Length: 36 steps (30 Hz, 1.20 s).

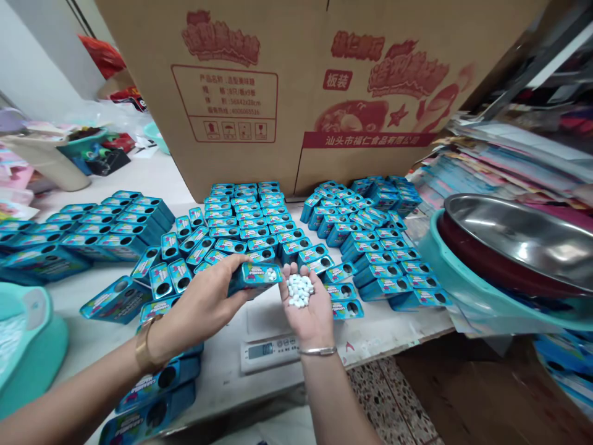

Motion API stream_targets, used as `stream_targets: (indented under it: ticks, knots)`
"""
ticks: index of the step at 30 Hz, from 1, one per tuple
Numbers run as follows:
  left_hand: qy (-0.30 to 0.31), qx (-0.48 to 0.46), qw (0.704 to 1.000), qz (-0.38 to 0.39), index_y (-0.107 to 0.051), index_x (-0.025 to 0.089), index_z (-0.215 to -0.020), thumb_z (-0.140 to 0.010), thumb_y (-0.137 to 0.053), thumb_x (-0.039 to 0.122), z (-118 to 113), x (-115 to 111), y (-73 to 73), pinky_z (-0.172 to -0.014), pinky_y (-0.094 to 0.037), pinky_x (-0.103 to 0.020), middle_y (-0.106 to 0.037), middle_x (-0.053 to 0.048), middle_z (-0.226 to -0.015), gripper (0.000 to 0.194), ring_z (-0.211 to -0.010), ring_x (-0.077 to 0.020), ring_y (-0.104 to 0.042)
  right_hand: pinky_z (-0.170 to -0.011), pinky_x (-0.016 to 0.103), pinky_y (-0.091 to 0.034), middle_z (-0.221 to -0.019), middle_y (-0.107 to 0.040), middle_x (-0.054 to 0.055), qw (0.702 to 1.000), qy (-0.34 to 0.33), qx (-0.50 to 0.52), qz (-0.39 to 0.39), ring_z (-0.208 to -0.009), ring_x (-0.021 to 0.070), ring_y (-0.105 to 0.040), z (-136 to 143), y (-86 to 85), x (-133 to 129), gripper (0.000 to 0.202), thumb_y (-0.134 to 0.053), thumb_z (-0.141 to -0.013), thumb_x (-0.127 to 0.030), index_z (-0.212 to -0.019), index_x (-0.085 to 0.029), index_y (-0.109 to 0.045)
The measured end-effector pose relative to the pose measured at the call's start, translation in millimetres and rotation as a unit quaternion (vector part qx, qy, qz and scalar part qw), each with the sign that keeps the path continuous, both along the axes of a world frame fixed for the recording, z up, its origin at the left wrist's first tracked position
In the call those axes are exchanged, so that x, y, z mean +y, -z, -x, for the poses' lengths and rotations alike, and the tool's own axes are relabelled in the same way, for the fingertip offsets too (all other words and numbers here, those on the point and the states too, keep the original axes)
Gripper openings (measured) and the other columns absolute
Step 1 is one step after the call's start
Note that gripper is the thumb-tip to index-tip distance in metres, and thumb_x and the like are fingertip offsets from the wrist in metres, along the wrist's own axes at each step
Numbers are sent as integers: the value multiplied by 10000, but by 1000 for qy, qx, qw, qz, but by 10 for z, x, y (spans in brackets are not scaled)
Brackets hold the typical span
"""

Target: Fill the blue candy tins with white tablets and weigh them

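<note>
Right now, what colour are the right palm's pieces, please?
The pieces look bluish white, head view.

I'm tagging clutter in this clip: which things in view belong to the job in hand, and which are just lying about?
Seemingly part of the job:
blue box in the left hand
pale pieces in the right hand
digital scale
matching boxes in rows

Probably just lying about:
cardboard carton behind
steel bowl, right
red bag, back left
</note>
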<state>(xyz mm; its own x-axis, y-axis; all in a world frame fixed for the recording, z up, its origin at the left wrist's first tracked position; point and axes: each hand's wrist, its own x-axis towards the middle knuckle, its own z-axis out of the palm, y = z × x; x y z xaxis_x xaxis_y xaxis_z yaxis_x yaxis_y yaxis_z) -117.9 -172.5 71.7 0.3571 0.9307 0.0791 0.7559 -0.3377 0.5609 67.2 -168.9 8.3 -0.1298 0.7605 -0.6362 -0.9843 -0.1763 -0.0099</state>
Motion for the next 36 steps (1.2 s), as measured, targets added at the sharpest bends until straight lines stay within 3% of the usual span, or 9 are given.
stream_targets:
  ticks: [6, 11, 14, 17, 19, 23, 29, 36]
  knots:
    - [-12, -168, 983, 74, -487, 199, -1111, -842, -618, 321, -56, 15, 486, -779, -484, -310, -614, -16, -994, 323, -874, -169, -595, -804, 369, -577, -863, -708, 42, 999, 27, -24, -13, -914, 169, -681, -189, -86, -24, 274, -425, -936, -248, -742, -184, -608]
    - [-17, -158, 984, 81, -498, 184, -1060, -833, -595, 262, -115, 13, 716, -765, -504, -320, -589, -17, -953, 259, -837, -164, -585, -801, 353, -580, -842, -702, 28, 998, 33, -58, -17, -898, 146, -677, -298, -106, -46, 307, -393, -937, -255, -723, -190, -603]
    - [0, -140, 988, 65, -455, 186, -1213, -793, -640, 231, -53, -36, 664, -936, -483, -396, -570, -82, -1159, 462, -1068, -221, -575, -790, 323, -582, -806, -689, 20, 996, 29, -77, -32, -858, 122, -675, -358, -110, -57, 305, -385, -927, -233, -702, -190, -587]
    - [11, -157, 987, 22, -252, 214, -1434, -797, -655, 232, 73, -114, 467, -1078, -393, -433, -433, -130, -1397, 754, -1296, -246, -446, -759, 276, -580, -786, -682, 14, 995, 41, -80, -39, -814, 99, -672, -413, -103, -62, 309, -373, -929, -221, -704, -183, -582]
    - [-8, -167, 986, -1, -210, 232, -1466, -844, -619, 269, 168, -163, 302, -1076, -400, -439, -425, -125, -1418, 745, -1313, -244, -435, -732, 248, -576, -770, -679, 7, 995, 46, -83, -43, -787, 88, -670, -436, -86, -59, 318, -366, -931, -211, -695, -182, -577]
    - [-59, -182, 981, -10, -326, 236, -1426, -881, -591, 364, 333, -233, 84, -994, -478, -430, -530, -111, -1317, 620, -1239, -255, -504, -717, 228, -567, -746, -667, -5, 994, 34, -82, -66, -778, 80, -663, -423, -48, -50, 275, -407, -908, -191, -691, -187, -575]
    - [-69, -187, 980, 8, -370, 244, -1410, -893, -582, 387, 465, -283, 140, -973, -498, -411, -531, -107, -1317, 577, -1209, -248, -525, -695, 234, -566, -774, -657, 10, 996, 45, -60, -44, -778, 88, -651, -340, -103, -56, 299, -378, -927, -215, -707, -178, -578]
    - [-42, -165, 985, 23, -380, 252, -1403, -892, -587, 395, 414, -292, 213, -992, -486, -404, -524, -98, -1330, 569, -1203, -232, -529, -682, 255, -577, -766, -653, 11, 996, 52, -72, -23, -760, 94, -654, -316, -155, -51, 344, -342, -954, -247, -705, -175, -569]
